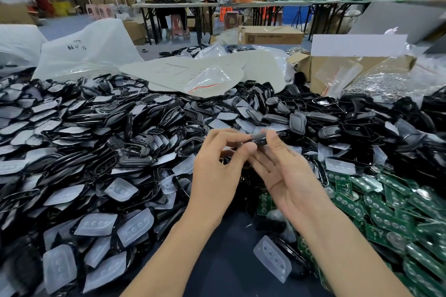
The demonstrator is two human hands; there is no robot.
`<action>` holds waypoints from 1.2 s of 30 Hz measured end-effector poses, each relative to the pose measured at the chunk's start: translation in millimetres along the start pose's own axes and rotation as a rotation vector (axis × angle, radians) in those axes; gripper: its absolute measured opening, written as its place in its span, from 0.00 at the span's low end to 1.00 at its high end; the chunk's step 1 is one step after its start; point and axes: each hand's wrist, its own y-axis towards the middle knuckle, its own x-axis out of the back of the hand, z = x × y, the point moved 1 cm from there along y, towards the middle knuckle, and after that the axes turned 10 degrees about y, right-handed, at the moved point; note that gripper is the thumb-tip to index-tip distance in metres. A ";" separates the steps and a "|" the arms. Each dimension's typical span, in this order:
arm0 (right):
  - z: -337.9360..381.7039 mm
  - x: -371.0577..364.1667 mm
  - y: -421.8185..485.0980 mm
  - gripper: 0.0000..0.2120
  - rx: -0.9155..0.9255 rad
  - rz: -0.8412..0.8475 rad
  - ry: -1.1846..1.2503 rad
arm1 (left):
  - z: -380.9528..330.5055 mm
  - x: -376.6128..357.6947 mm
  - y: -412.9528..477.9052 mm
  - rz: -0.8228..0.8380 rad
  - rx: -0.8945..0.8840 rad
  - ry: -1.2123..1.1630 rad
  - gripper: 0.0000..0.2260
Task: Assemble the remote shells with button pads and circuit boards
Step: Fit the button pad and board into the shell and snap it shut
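A deep heap of black remote shells (144,116) covers the table from the near left across to the far right, with translucent button pads (135,226) mixed all through it. On the near right lies a smaller pile of green circuit boards (386,219). A crumpled white plastic bag (84,53) rises at the far left, and an open cardboard box (357,62) stands at the far right. Between them a pale grey card sheet (193,70) rests on the far edge of the heap. A bare strip of the dark blue table (217,260) shows in the near middle, between the person's forearms. Above it the left hand (214,176) pinches the left end of a single black remote shell (259,139) between thumb and forefinger, its other fingers curled loosely below. The right hand (287,176), palm turned up, grips the same shell's right end with the thumb on top, and its remaining fingers stretch loosely toward the left hand. The shell is held up over the middle of the heap, edge-on to the camera. One loose button pad (272,261) lies alone on the near table, just left of the circuit boards.
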 end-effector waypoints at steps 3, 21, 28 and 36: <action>8.0 0.1 -1.8 0.19 0.207 0.065 -0.330 | -3.4 0.9 2.9 0.130 0.397 -0.432 0.09; 24.6 -6.6 -17.0 0.18 0.284 0.324 -0.726 | 3.4 5.6 6.7 0.434 0.549 -0.722 0.15; 24.9 -4.1 -15.9 0.14 0.280 0.254 -0.648 | -0.5 7.5 3.3 0.186 0.138 -0.194 0.08; 19.5 -3.9 -14.1 0.13 0.280 0.184 -0.564 | -8.0 6.7 -2.3 -0.018 -0.169 0.124 0.10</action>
